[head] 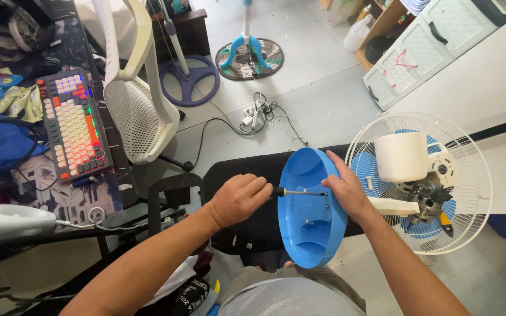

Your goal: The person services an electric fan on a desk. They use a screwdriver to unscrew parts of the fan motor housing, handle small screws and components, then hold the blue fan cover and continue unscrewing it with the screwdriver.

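Note:
My left hand (238, 198) grips the black-and-yellow handle of a screwdriver (300, 192). Its metal shaft runs right into the hollow of a blue plastic fan base cover (308, 228), which stands on edge over my lap. My right hand (346, 188) holds the cover's right rim, fingers curled over the edge. Just right of that hand lies the fan head: a white wire guard (475, 181) with blue blades behind it, and the white motor housing (402, 157) with exposed metal parts.
A white mesh office chair (139, 111) stands at the left. A desk holds a lit keyboard (74, 126). A black stool (235, 169) is in front of me. A power strip with cables (256, 111), two round fan bases (190, 79) and a white cabinet (423, 47) occupy the floor.

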`<control>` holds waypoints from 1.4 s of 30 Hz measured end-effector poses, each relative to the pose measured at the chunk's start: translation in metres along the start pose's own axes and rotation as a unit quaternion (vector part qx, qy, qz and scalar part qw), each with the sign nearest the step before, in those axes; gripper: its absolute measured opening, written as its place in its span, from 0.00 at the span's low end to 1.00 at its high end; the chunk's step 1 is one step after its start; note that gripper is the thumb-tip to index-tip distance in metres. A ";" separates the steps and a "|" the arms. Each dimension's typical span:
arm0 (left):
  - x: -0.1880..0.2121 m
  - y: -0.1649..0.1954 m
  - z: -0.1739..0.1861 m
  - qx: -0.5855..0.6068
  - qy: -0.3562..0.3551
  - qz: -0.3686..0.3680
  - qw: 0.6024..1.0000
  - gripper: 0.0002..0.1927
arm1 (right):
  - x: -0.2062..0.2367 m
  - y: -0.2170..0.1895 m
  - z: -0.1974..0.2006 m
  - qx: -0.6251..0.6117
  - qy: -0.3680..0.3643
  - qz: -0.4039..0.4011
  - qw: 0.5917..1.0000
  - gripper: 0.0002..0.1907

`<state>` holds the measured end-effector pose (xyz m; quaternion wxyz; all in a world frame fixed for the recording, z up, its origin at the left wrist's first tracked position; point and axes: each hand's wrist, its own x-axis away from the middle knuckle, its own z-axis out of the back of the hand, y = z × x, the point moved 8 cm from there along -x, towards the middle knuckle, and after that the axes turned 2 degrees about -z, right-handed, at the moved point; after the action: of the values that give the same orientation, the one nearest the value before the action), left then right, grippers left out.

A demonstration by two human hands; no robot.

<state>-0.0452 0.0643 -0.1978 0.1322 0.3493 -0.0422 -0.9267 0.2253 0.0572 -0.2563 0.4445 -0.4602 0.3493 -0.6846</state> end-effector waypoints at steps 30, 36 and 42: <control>0.062 -0.044 -0.101 0.410 -0.142 0.441 0.786 0.11 | -0.003 -0.010 0.003 0.022 -0.006 0.046 0.999 0.44; 0.077 -0.049 -0.122 0.558 -0.169 0.502 0.639 0.20 | -0.009 -0.001 0.002 -0.030 -0.013 -0.035 0.999 0.45; 0.019 -0.021 -0.026 0.120 -0.018 0.147 0.982 0.19 | -0.010 -0.002 0.003 0.005 -0.009 0.002 1.000 0.45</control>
<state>-0.0459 0.0796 -0.2332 0.2235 0.3362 -0.2065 -0.8913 0.2295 0.0674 -0.2570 0.4517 -0.4629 0.3428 -0.6813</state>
